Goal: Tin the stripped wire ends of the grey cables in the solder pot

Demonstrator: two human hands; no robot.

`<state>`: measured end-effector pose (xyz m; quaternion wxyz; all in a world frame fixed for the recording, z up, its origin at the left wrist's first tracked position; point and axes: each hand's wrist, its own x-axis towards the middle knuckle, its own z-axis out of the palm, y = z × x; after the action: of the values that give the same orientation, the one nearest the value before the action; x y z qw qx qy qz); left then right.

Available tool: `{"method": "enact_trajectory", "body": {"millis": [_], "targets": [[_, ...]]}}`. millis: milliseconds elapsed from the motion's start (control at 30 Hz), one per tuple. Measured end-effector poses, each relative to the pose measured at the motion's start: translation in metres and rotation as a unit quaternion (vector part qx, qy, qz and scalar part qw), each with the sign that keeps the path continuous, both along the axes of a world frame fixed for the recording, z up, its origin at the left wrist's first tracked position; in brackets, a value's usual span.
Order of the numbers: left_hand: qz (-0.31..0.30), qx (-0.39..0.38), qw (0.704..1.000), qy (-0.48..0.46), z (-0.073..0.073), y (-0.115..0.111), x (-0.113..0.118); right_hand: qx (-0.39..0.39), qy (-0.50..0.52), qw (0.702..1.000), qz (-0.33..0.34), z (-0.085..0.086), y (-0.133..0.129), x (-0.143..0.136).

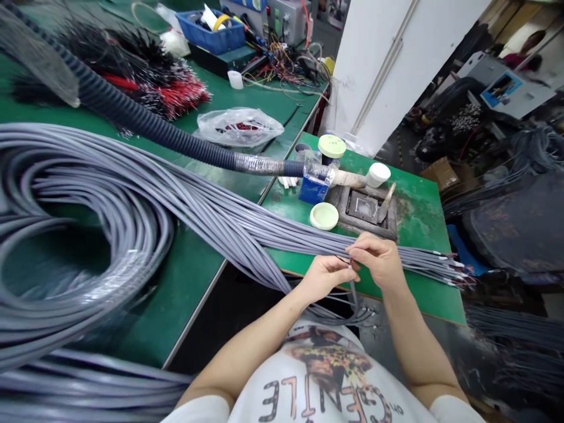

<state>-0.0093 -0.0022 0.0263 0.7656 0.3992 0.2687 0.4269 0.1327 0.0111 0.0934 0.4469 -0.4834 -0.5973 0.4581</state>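
Observation:
My left hand (328,275) pinches the end of a grey cable (353,296) near the table's front edge. Close beside it, my right hand (374,255) has its fingertips closed on the thin dark and red wires that come out of that cable end. Behind both hands a thick bundle of grey cables (282,229) runs across the green table, its stripped ends (458,271) lying at the right. A large coil of grey cable (118,282) sits at the left.
Behind the bundle are a soldering pot (363,207), a pale green lid (324,216), a white cup (378,174) and a blue box (314,188). A dark corrugated hose (176,135) crosses above. A blue bin (211,32) stands farther back. A person (524,53) is at the far right.

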Motion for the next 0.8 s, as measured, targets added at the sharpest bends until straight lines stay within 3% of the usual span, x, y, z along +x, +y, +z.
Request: {"method": "enact_trajectory", "body": {"millis": [133, 400, 533, 633, 800], "targets": [[0.078, -0.029, 0.996, -0.008, -0.007, 0.003, 0.002, 0.089, -0.087, 0.99, -0.071, -0.002, -0.002, -0.002], [0.056, -0.135, 0.983, -0.114, -0.007, 0.008, -0.001, 0.175, -0.173, 0.964, -0.096, -0.005, -0.006, 0.01], [0.055, -0.181, 0.967, -0.169, -0.001, 0.012, -0.005, 0.285, -0.238, 0.929, 0.005, -0.01, -0.01, 0.02], [0.055, -0.194, 0.959, -0.199, 0.0, 0.014, -0.006, 0.321, -0.306, 0.892, 0.092, -0.018, -0.013, 0.02], [0.044, -0.19, 0.954, -0.229, 0.0, 0.014, -0.007, 0.359, -0.335, 0.862, 0.127, -0.03, -0.011, 0.017]]}}
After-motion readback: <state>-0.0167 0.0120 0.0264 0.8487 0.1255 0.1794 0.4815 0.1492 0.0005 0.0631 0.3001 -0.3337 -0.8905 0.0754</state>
